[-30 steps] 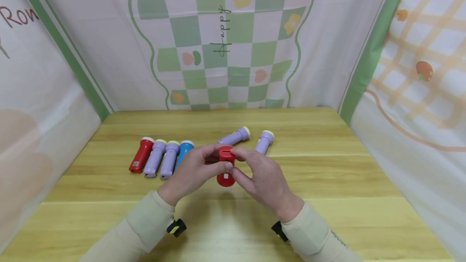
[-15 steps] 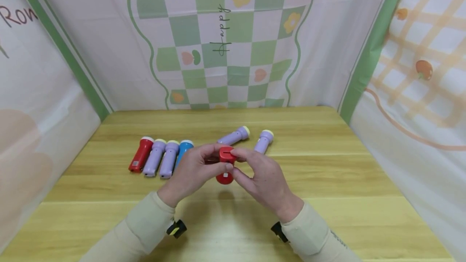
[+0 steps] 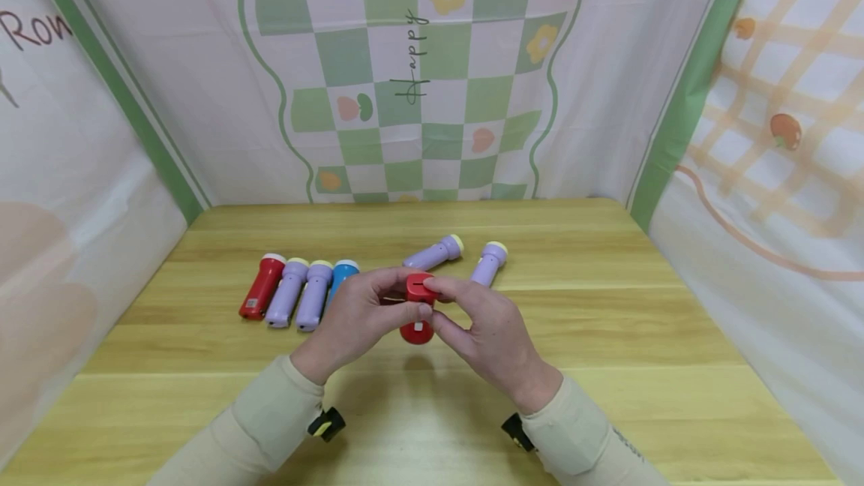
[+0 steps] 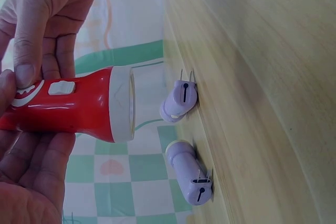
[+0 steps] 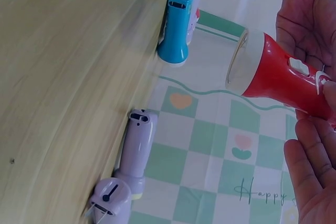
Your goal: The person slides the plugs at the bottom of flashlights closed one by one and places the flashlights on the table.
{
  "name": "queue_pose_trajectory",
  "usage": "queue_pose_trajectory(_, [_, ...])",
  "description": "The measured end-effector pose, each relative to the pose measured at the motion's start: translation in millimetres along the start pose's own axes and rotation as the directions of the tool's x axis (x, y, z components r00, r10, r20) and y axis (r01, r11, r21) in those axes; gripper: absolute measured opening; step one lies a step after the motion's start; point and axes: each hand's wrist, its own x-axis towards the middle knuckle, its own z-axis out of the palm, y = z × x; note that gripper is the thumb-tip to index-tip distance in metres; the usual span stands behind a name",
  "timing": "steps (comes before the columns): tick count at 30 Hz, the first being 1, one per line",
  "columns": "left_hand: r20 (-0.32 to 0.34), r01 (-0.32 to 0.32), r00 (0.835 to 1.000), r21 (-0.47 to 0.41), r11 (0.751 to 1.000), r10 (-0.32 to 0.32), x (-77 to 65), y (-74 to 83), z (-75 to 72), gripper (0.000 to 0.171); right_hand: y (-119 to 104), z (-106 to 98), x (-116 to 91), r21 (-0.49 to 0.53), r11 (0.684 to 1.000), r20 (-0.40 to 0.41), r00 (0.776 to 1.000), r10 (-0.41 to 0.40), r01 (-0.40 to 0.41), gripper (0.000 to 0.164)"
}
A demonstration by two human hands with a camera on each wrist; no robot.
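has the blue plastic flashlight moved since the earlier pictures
No, the blue plastic flashlight shows no shift in the head view against the yellowish wooden table.

At the centre, a red flashlight (image 4: 86,106) with a white rim (image 4: 122,106) and white switch (image 4: 62,87); left of centre, a second red flashlight (image 3: 262,287), white-rimmed, and a white-rimmed blue flashlight (image 3: 341,277); four purple flashlights (image 3: 286,293) with pale yellow rims; yellow-brown, wood-grained table (image 3: 641,411); green-and-white checked cloth (image 3: 442,55), top centre; beige sleeves (image 3: 280,400), bottom.
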Motion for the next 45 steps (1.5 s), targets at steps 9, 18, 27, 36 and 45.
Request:
queue_pose_trajectory(9, [0.001,-0.007,1.000,0.000,1.000,0.007,-0.5,-1.1,-2.0,0.029,0.5,2.5,1.6,0.014,1.000,-0.009,1.000,-0.019,0.019,0.045])
queue_pose_trajectory(18, [0.002,0.011,1.000,-0.006,1.000,-0.011,-1.1,-1.3,-3.1,0.030,0.6,3.7,3.1,0.003,0.999,-0.004,0.999,-0.034,0.034,0.041])
queue_pose_trajectory(27, [0.001,0.031,1.000,-0.010,0.999,-0.031,-1.4,-1.9,-3.6,0.029,1.6,5.0,3.3,0.015,0.998,-0.002,0.999,-0.054,0.054,0.041])
queue_pose_trajectory(36, [-0.003,0.027,1.000,-0.004,1.000,-0.027,-2.0,-4.5,-3.7,0.028,1.6,6.0,2.2,0.020,0.999,0.020,0.999,-0.047,0.047,0.052])
queue_pose_trajectory(45, [-0.004,0.033,0.999,0.009,0.999,-0.033,-2.7,-6.2,-4.5,0.030,2.7,7.9,1.5,-0.012,0.998,0.022,0.997,-0.069,0.069,0.053])
